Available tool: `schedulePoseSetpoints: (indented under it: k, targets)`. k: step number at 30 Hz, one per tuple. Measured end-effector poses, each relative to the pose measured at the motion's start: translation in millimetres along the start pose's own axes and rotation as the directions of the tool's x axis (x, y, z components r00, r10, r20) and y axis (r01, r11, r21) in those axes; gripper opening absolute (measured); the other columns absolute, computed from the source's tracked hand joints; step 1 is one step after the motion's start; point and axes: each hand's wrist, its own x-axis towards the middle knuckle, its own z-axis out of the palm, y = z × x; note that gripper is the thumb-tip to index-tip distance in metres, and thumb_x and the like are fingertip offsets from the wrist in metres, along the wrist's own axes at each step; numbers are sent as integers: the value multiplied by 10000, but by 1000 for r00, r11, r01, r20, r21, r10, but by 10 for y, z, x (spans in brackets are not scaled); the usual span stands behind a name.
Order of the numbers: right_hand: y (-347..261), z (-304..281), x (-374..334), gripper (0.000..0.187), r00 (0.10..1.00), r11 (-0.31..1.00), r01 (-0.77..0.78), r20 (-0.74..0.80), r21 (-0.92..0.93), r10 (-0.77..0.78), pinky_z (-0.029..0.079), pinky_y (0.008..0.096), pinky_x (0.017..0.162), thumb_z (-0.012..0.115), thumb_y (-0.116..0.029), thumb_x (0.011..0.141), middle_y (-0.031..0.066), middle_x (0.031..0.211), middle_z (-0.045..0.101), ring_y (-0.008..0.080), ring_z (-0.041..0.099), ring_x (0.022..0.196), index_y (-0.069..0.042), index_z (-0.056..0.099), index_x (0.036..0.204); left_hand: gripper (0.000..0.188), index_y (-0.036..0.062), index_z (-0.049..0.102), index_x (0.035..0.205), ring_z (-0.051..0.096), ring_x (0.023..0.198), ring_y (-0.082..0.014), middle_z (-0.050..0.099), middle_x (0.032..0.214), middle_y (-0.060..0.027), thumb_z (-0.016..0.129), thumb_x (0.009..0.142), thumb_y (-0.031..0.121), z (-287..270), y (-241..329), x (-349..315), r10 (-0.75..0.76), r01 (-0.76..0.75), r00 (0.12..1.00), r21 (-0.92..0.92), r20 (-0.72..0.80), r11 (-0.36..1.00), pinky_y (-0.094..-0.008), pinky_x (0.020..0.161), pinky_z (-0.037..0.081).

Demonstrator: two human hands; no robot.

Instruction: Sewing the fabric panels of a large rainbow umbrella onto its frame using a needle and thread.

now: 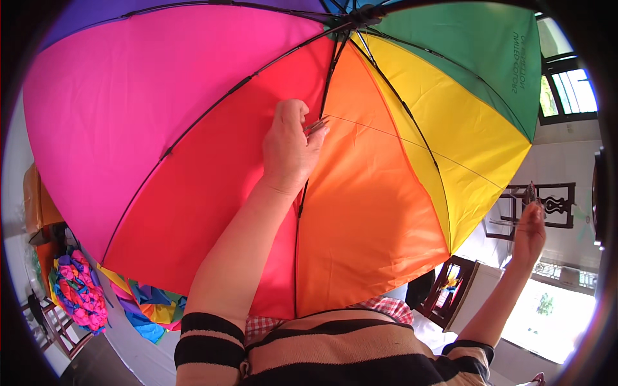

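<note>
An open umbrella [360,212] with panels of several colours fills most of the view, its dark ribs meeting at the hub [364,16]. My left hand [291,145] is raised before the red and orange panels, beside the rib between them. Its fingers are curled around a small metallic piece [315,126] whose kind I cannot make out. Far to the right, my right hand [530,231] pinches a small, dark, pointed piece [531,193]. A thin thread [418,144] stretches from beside my left hand across the orange and yellow panels toward my right hand.
Bunched multicoloured fabric [78,293] stands at the lower left, with more folded colourful cloth [154,309] near it. Behind my right hand is a dark wooden chair [557,204]. Windows [573,90] show at the upper right. The umbrella's lower edge reaches my striped top.
</note>
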Motion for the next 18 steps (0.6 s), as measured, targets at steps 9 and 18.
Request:
schedulePoseSetpoints:
  k: [9,18]
  targets:
    - [1366,1059,-174,46,957,547,285,204,-787,-204,520,286,826,558,-29,905,80,848,622,195,646,866,1,592,904,288,44,517,965,606,717,-279,579,869,-119,716,757,43,24,-156,43,-97,106,993,-148,72,983,-375,623,502]
    - [3214,2228,-227,39,752,343,596,655,-726,79,470,267,601,631,-6,811,71,760,597,144,569,648,3,620,848,100,5,628,947,592,746,-117,622,890,-53,592,860,-28,-62,-183,182,-25,22,1000,-214,-10,976,-261,652,481]
